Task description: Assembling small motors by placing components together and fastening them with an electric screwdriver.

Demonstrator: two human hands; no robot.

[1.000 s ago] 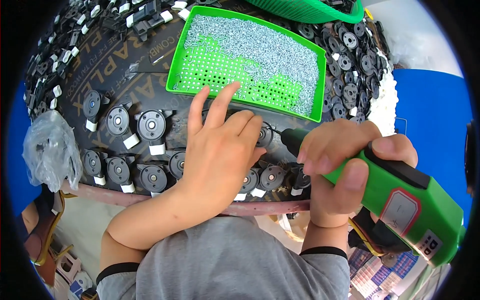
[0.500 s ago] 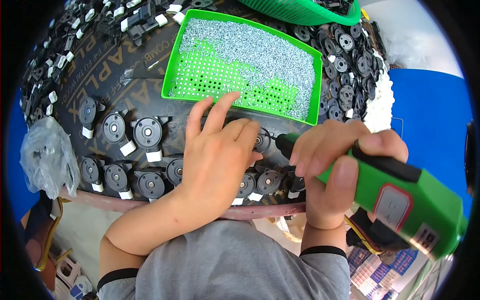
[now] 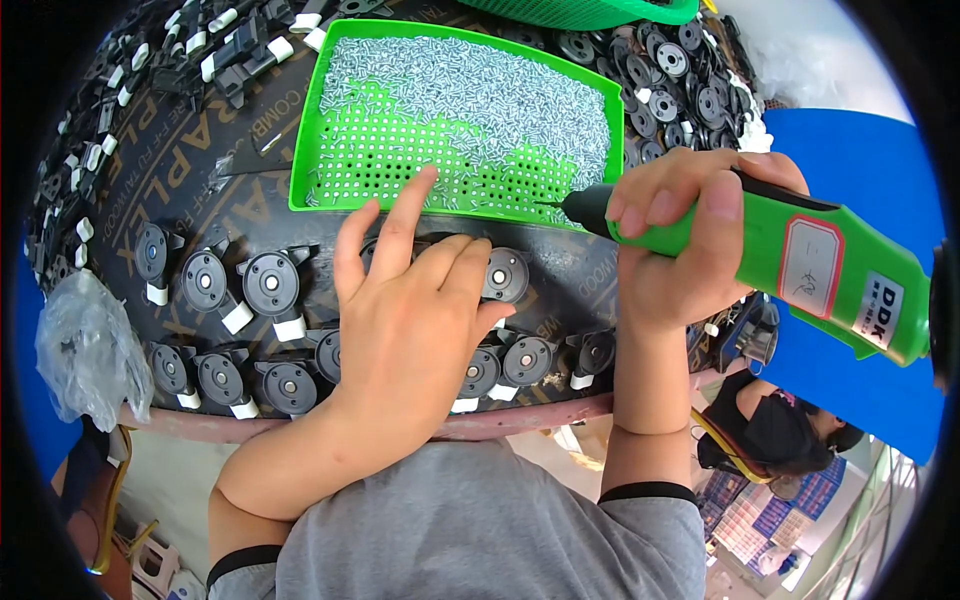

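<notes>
My left hand lies over the upper row of black parts, its outer two fingers spread. Its inner fingers and thumb close about the left side of a black round disc part; their exact grip is partly hidden. My right hand is wrapped round a green electric screwdriver with a black nose. The screwdriver's thin bit points left, over the near right rim of a green perforated tray. Small silver screws are heaped in the tray's far and right parts.
More disc parts with white tabs stand in two rows. Black brackets pile up far left, loose black discs far right. A clear plastic bag hangs at the left edge. A green basket stands behind the tray.
The screwdriver has lifted away from the disc part and swung up to the tray's near right rim. My left hand stays at the same disc part, and the whole view has shifted slightly.
</notes>
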